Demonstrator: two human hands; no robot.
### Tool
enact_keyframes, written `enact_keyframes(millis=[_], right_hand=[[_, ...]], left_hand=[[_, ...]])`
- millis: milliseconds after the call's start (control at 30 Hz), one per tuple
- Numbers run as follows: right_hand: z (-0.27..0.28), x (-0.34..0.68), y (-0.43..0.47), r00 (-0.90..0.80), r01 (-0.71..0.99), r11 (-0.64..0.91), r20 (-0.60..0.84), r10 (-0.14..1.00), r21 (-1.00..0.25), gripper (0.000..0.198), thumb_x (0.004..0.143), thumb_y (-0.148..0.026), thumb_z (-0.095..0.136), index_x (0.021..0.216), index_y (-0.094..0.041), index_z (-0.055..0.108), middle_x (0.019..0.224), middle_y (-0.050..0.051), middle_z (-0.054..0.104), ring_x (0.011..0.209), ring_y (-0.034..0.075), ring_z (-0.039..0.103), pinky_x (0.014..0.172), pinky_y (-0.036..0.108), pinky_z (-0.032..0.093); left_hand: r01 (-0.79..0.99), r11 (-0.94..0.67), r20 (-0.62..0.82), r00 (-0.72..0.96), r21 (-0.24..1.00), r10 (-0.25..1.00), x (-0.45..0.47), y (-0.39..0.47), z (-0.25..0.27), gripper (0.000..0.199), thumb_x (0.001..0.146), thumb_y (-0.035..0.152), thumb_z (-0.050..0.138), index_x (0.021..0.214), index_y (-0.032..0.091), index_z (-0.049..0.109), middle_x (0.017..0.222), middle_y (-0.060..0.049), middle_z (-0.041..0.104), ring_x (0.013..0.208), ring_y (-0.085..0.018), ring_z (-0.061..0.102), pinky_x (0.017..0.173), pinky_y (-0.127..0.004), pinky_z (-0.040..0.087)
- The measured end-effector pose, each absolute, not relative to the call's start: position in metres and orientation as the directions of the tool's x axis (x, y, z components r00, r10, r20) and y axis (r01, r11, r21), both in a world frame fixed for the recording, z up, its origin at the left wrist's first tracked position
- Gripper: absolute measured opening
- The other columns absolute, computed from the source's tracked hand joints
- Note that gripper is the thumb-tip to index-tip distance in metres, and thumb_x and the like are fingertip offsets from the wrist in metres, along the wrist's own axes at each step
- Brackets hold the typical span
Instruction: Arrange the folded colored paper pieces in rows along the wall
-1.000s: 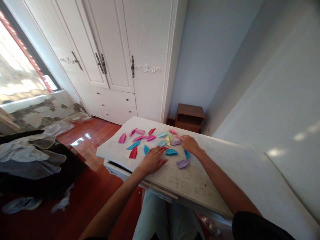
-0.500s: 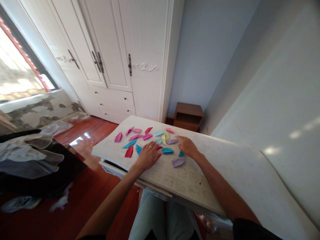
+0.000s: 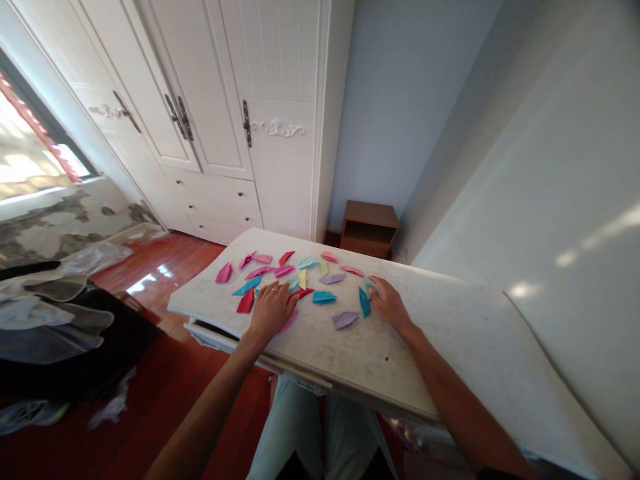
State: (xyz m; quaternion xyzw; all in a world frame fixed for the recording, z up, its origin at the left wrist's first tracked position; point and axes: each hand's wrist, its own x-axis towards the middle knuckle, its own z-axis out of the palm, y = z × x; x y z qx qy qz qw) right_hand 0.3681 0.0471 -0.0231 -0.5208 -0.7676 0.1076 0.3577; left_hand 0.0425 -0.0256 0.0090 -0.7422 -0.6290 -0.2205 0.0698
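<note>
Small folded paper pieces in several colours lie spread over the white tabletop (image 3: 310, 340). My left hand (image 3: 273, 308) rests palm down among them with fingers spread. By its fingertips is a red folded paper (image 3: 302, 293), and a pink folded paper (image 3: 289, 323) shows partly from under the hand. My right hand (image 3: 390, 305) has its thumb and fingers closed at a pale blue folded paper (image 3: 369, 283), partly hidden by the fingers. Just left of that hand stands out a blue folded paper (image 3: 365, 303). A purple folded paper (image 3: 345, 321) lies nearer to me.
A partly open drawer (image 3: 213, 338) juts out under the table's front left edge. Beyond the table are a white wardrobe (image 3: 285, 180) and a brown nightstand (image 3: 371, 213). Dark and pale cloth (image 3: 65, 327) is heaped at the left. My knees are under the table.
My right hand has shifted right, uncovering a pink folded paper and the pale blue one at its fingers. My left hand has moved slightly left, showing pink paper beneath. The view has turned slightly right.
</note>
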Motion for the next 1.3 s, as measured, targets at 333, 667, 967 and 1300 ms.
enact_keyframes(millis=[333,667,967,1300], right_hand=[[-0.005,0.370,0.041,-0.131,0.700,0.418,0.470,0.873,-0.580,0.032,0.085,-0.026,0.049,0.113,-0.017,0.063,0.104,0.011,0.066,0.094,0.023,0.062,0.082,0.039,0.052],[0.018,0.335,0.002,-0.810,0.364,0.824,0.289,0.511,-0.434,0.046,0.076,-0.051,0.073,0.114,-0.025,0.068,0.111,0.010,0.067,0.106,0.026,0.059,0.094,0.043,0.040],[0.013,0.320,0.012,-0.664,0.486,0.825,0.492,0.563,-0.287,0.025,0.094,-0.034,0.054,0.113,-0.024,0.067,0.111,0.008,0.068,0.104,0.023,0.059,0.093,0.041,0.045],[0.004,0.341,0.030,-0.391,0.741,0.615,0.569,0.723,-0.271,0.031,0.091,-0.022,0.048,0.115,-0.024,0.067,0.132,0.008,0.057,0.126,0.026,0.047,0.108,0.051,0.035]], left_hand=[[0.905,-0.293,0.525,0.096,0.307,0.846,0.067,-0.047,0.016,0.030,0.090,0.028,0.049,0.116,0.016,0.059,0.121,-0.014,0.061,0.117,-0.028,0.053,0.101,-0.045,0.043],[0.599,-0.488,0.372,0.316,0.635,0.873,0.136,-0.078,0.002,0.022,0.090,0.022,0.048,0.099,0.020,0.068,0.082,-0.005,0.065,0.065,-0.014,0.058,0.063,-0.026,0.047],[0.498,-0.380,0.338,0.177,0.780,0.925,0.128,-0.073,-0.003,0.020,0.090,0.025,0.052,0.095,0.019,0.070,0.078,-0.004,0.067,0.071,-0.015,0.060,0.065,-0.027,0.045],[0.574,-0.427,0.343,0.255,0.699,0.904,0.131,-0.079,-0.004,0.024,0.092,0.025,0.047,0.098,0.020,0.069,0.078,-0.005,0.064,0.069,-0.015,0.059,0.066,-0.027,0.046]])
